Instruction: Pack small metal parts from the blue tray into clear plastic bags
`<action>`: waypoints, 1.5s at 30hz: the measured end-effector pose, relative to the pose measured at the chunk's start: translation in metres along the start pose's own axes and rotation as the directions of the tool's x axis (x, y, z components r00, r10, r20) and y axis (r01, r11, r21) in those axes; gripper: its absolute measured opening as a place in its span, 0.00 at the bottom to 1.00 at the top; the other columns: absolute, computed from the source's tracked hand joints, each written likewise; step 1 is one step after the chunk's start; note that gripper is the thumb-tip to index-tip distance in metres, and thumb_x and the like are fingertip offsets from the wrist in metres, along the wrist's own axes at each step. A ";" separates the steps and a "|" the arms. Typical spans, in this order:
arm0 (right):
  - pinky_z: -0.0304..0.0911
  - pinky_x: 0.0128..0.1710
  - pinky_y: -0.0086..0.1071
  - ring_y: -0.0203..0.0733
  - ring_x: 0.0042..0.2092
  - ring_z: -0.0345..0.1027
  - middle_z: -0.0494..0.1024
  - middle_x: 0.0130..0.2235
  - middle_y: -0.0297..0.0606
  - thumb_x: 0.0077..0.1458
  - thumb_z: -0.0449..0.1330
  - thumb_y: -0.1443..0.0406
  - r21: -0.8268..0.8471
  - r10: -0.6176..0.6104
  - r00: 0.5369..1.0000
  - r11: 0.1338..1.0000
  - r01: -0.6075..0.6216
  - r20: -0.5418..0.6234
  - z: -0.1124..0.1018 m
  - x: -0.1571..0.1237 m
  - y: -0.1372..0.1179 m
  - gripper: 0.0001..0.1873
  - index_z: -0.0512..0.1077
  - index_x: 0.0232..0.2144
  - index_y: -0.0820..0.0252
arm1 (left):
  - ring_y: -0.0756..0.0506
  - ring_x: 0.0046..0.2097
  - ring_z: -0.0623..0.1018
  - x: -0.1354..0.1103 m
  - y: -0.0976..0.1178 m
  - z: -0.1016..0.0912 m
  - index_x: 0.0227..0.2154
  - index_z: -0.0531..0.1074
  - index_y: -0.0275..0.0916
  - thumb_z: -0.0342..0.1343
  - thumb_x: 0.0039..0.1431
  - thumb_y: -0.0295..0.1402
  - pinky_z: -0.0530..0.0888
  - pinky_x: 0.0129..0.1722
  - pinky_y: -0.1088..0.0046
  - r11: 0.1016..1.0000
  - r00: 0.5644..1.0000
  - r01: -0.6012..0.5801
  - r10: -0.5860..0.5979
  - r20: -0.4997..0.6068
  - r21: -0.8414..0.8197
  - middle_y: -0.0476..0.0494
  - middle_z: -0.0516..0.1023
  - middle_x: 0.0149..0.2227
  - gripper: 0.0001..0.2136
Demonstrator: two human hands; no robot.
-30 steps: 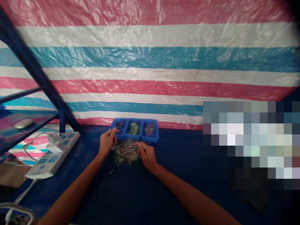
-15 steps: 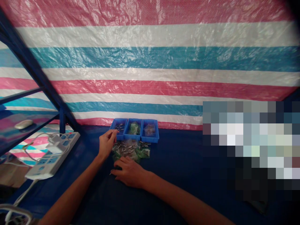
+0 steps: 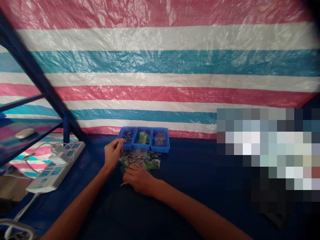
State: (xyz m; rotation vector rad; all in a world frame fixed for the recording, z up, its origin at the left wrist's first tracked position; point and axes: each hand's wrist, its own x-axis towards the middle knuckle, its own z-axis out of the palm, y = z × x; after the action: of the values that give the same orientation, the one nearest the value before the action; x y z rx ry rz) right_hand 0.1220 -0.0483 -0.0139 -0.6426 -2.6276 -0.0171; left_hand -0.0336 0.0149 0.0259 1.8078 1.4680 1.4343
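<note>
Held the left hand [image 3: 113, 154] pinched nearly shut above the left compartment [image 3: 127, 134] of a blue tray [image 3: 162, 149], any pin in it too small to tell; rested the right hand [image 3: 138, 180] curled, its hold unclear, against loose metal pins [image 3: 137, 156] on the dark bench [image 3: 200, 206], one pin [image 3: 122, 184] poking out beneath the fingers [image 3: 131, 176]; risked scattering pins through a careless brush of those fingers.

1. 3 bins [image 3: 143, 139] side by side on table [image 3: 200, 200], at back edge, against tarp [image 3: 160, 76].
2. L bin: pins [image 3: 127, 135]. Mid & R bins: bags [image 3: 143, 137].
3. Loose pile [image 3: 138, 160] on table, just before bins.
4. Power strip [image 3: 55, 166] L of pile, well apart.
5. Mouse [image 3: 24, 133] on shelf [image 3: 37, 125], further L, behind strip.
</note>
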 end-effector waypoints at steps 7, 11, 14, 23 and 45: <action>0.58 0.38 0.29 0.38 0.35 0.67 0.75 0.32 0.36 0.60 0.53 0.67 0.430 0.553 0.791 0.801 -0.418 -0.262 -0.004 -0.017 0.035 0.07 0.70 0.31 0.60 | 0.53 0.19 0.66 -0.005 -0.005 0.010 0.34 0.74 0.36 0.48 0.60 0.41 0.63 0.21 0.79 0.998 0.991 -0.043 0.035 0.131 0.052 0.54 0.66 0.17 0.15; 0.59 0.32 0.27 0.36 0.30 0.68 0.76 0.28 0.33 0.57 0.55 0.64 0.627 0.722 0.632 0.637 -0.447 -0.282 0.002 -0.026 0.045 0.09 0.73 0.28 0.60 | 0.50 0.27 0.74 -0.010 -0.006 0.017 0.40 0.74 0.37 0.48 0.60 0.40 0.69 0.28 0.77 0.981 0.961 -0.159 0.128 0.245 0.113 0.47 0.77 0.30 0.14; 0.58 0.31 0.27 0.36 0.28 0.68 0.76 0.27 0.33 0.56 0.56 0.63 0.675 0.763 0.572 0.594 -0.438 -0.300 0.003 -0.030 0.046 0.10 0.74 0.27 0.60 | 0.47 0.39 0.76 -0.012 -0.006 0.019 0.40 0.74 0.39 0.48 0.61 0.38 0.71 0.38 0.74 0.947 0.922 -0.287 0.232 0.310 0.145 0.44 0.78 0.39 0.13; 0.56 0.30 0.26 0.35 0.27 0.66 0.74 0.24 0.32 0.57 0.54 0.64 0.664 0.743 0.597 0.613 -0.428 -0.301 0.001 -0.030 0.045 0.12 0.73 0.25 0.60 | 0.46 0.41 0.76 -0.015 -0.010 0.022 0.39 0.74 0.40 0.49 0.61 0.36 0.71 0.42 0.72 0.898 0.832 -0.422 0.330 0.446 0.124 0.44 0.78 0.39 0.11; 0.61 0.33 0.27 0.37 0.31 0.69 0.77 0.31 0.34 0.55 0.56 0.63 0.705 0.766 0.550 0.589 -0.396 -0.331 -0.003 -0.029 0.042 0.08 0.74 0.32 0.60 | 0.49 0.33 0.73 -0.017 -0.003 0.019 0.30 0.71 0.37 0.48 0.62 0.36 0.69 0.36 0.75 0.877 0.836 -0.454 0.358 0.416 0.156 0.46 0.74 0.30 0.11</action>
State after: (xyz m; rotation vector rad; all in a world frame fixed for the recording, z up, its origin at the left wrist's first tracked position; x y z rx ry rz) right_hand 0.1647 -0.0242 -0.0273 -1.0862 -1.5125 0.6390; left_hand -0.0171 0.0057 0.0087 2.5131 1.1422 1.0087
